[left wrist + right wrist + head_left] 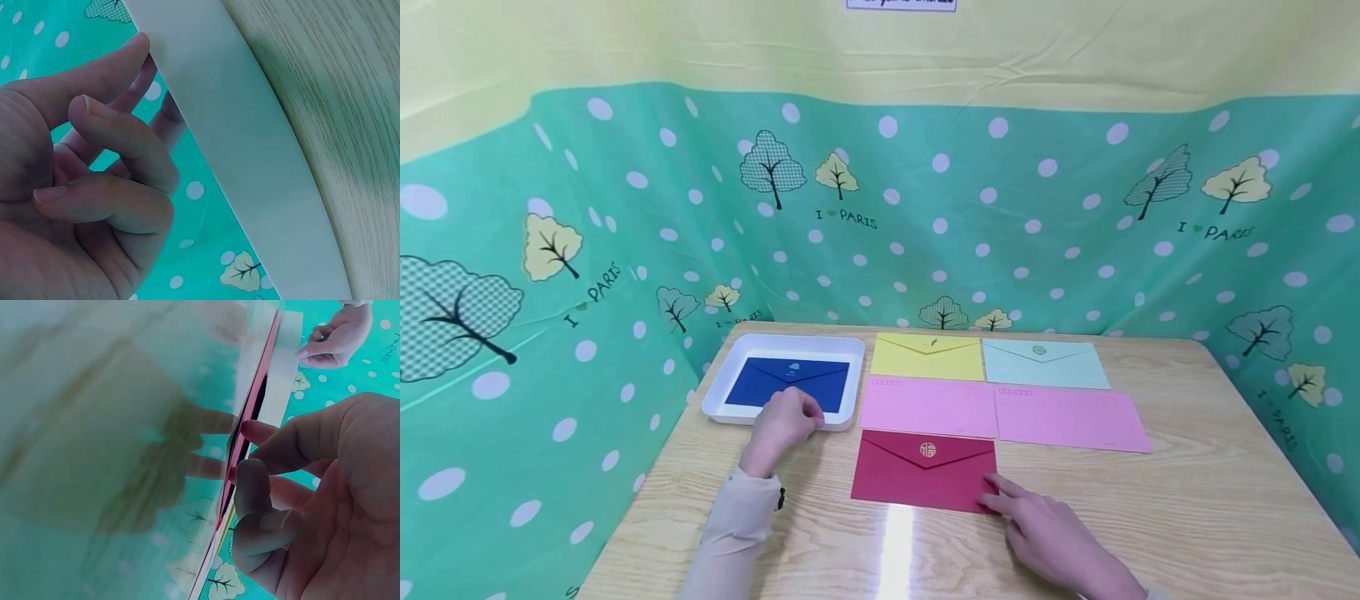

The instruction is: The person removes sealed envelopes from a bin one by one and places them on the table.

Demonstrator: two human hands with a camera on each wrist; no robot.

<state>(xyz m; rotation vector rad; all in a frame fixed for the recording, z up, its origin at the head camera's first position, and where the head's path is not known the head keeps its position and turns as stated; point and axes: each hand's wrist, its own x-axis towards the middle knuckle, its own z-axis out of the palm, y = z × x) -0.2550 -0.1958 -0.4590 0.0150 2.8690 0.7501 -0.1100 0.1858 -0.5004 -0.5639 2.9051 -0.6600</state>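
A white tray (844, 402) stands at the left of the table, with a dark blue envelope (831, 370) lying in it. At the tray's front rim my left hand (784, 423) pinches the edge, thumb on the near side; the other fingertips are partly hidden behind the wall in the left wrist view. A red envelope (917, 479) with a gold emblem lies flat near the table's middle. My right hand (1047, 533) rests two fingers on its right edge. In the right wrist view, the red envelope (259, 372) appears edge-on, with the thumb apart from it.
Two pink envelopes (928, 407) lie side by side behind the red one. Farther back are a yellow envelope (904, 362) and a pale mint envelope (1041, 375). A green patterned cloth (970, 192) hangs around the wooden table (1195, 492).
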